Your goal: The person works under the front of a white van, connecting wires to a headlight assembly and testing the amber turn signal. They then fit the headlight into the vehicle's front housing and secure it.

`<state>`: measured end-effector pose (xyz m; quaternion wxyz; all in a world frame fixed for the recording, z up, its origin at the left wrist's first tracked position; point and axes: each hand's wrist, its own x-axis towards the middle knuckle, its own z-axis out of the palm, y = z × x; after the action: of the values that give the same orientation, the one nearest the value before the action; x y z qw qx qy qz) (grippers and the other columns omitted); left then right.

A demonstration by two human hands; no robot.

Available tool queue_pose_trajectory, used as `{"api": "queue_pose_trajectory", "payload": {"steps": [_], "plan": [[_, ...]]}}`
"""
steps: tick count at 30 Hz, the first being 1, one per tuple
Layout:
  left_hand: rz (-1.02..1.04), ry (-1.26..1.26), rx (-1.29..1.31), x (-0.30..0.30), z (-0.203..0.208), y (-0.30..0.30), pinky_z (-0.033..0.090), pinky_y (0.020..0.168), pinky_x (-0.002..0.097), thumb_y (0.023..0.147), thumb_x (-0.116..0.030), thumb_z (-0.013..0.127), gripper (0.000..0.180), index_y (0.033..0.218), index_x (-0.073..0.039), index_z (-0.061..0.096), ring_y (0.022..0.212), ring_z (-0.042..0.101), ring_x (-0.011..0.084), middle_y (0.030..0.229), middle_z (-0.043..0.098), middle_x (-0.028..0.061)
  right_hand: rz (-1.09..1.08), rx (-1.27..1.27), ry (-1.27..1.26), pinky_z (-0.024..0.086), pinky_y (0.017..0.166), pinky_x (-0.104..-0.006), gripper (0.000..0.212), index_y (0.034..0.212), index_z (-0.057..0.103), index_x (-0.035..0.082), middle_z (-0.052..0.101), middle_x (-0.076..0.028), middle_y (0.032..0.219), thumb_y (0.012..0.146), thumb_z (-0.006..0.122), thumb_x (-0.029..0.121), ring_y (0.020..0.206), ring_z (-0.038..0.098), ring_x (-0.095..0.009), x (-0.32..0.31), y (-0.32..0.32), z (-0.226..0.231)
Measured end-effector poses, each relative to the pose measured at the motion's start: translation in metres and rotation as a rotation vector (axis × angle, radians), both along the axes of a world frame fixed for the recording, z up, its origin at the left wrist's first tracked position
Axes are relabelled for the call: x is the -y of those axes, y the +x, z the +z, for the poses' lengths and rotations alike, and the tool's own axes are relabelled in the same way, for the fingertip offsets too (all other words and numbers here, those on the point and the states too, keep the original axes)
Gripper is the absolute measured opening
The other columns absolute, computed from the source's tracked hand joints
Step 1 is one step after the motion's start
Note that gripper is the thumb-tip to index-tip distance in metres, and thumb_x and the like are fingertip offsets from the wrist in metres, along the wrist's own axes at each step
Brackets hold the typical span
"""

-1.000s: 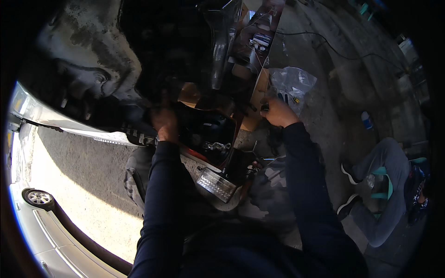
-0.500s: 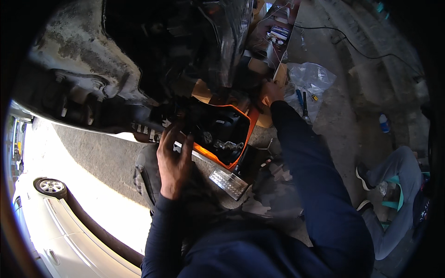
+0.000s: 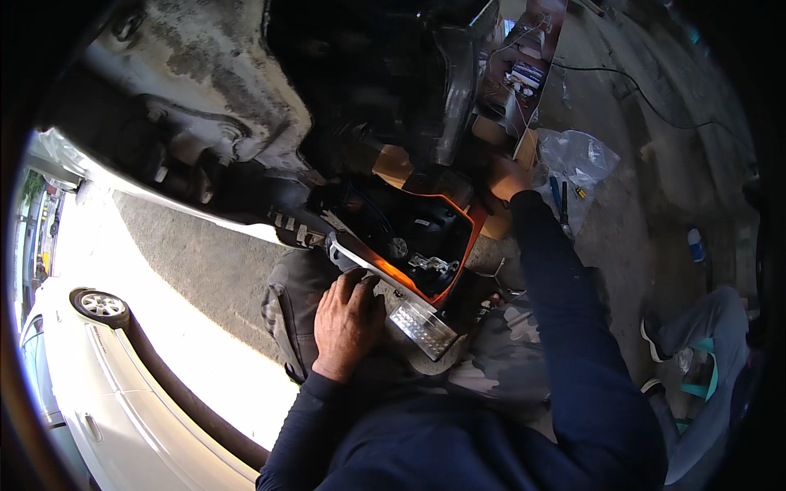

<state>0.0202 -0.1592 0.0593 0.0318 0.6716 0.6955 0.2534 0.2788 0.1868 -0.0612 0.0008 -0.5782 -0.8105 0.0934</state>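
A lamp housing (image 3: 417, 219) with a dark inside and an orange rim lies tilted in front of me, a metal bracket showing in it. A clear ribbed lens (image 3: 423, 330) sits by its near corner. My left hand (image 3: 348, 319) is at the housing's near left edge, back of the hand up. Its fingers are close together and curled, with the tips hidden against that edge. Beyond the housing's far right side, my right hand (image 3: 509, 178) reaches into shadow beside some cardboard (image 3: 526, 149). The fingers of this hand are mostly hidden.
A vehicle's worn underside (image 3: 221, 90) hangs over the far left. Tools (image 3: 561, 200) lie on a clear plastic bag (image 3: 583, 159) at right. A dark cable (image 3: 630, 78) crosses the floor. Another person's legs (image 3: 696, 344) are at far right; a pale car (image 3: 139, 385) stands at left.
My left hand has slid nearer along the housing's left edge, its spread fingers now gathered and curled. The right hand stays beyond the housing, its fingers deeper in shadow. The whole view has shifted.
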Motion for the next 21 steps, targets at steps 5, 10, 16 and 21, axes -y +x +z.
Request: {"api": "queue_pose_trajectory", "payload": {"steps": [5, 10, 16, 21], "plan": [[0.077, -0.046, 0.126, 0.006, 0.01, 0.0, 0.053, 0.09, 0.0431, 0.079, -0.016, 0.072, 0.042, 0.119, -0.007, 0.062, 0.11, 0.062, 0.0362, 0.132, 0.055, 0.0174, 0.331, -0.15, -0.298, 0.052, 0.092, -0.0431, 0.041, 0.121, 0.063, 0.002, 0.068, -0.022, 0.111, 0.08, 0.057, 0.006, 0.107, 0.065, -0.039, 0.093, 0.007, 0.093], [0.099, -0.125, 0.201, 0.003, 0.024, -0.001, 0.052, 0.094, 0.0452, 0.078, -0.017, 0.075, 0.06, 0.133, -0.008, 0.053, 0.117, 0.058, 0.0413, 0.143, 0.043, 0.0227, 0.469, -0.287, -0.321, 0.039, 0.113, -0.0436, 0.083, 0.143, 0.043, 0.007, 0.042, -0.016, 0.144, 0.071, 0.083, 0.018, 0.137, 0.041, -0.036, 0.231, -0.01, 0.142], [0.017, -0.038, 0.507, -0.008, 0.042, -0.026, 0.052, 0.095, 0.0433, 0.083, -0.015, 0.073, 0.055, 0.132, -0.002, 0.053, 0.115, 0.058, 0.0411, 0.139, 0.046, 0.0256, 0.408, -0.179, 0.112, 0.046, 0.099, -0.0471, 0.068, 0.126, 0.055, 0.008, 0.055, -0.011, 0.122, 0.067, 0.085, 0.023, 0.119, 0.054, -0.032, 0.276, -0.052, 0.117], [0.06, 0.109, 0.536, 0.011, 0.035, -0.041, 0.048, 0.101, 0.0398, 0.084, -0.014, 0.071, 0.047, 0.126, 0.001, 0.058, 0.12, 0.057, 0.0368, 0.131, 0.053, 0.0221, 0.432, -0.164, 0.251, 0.054, 0.081, -0.0447, 0.039, 0.103, 0.064, 0.009, 0.063, -0.009, 0.099, 0.072, 0.08, 0.026, 0.093, 0.067, -0.03, 0.284, -0.064, 0.099]]}}
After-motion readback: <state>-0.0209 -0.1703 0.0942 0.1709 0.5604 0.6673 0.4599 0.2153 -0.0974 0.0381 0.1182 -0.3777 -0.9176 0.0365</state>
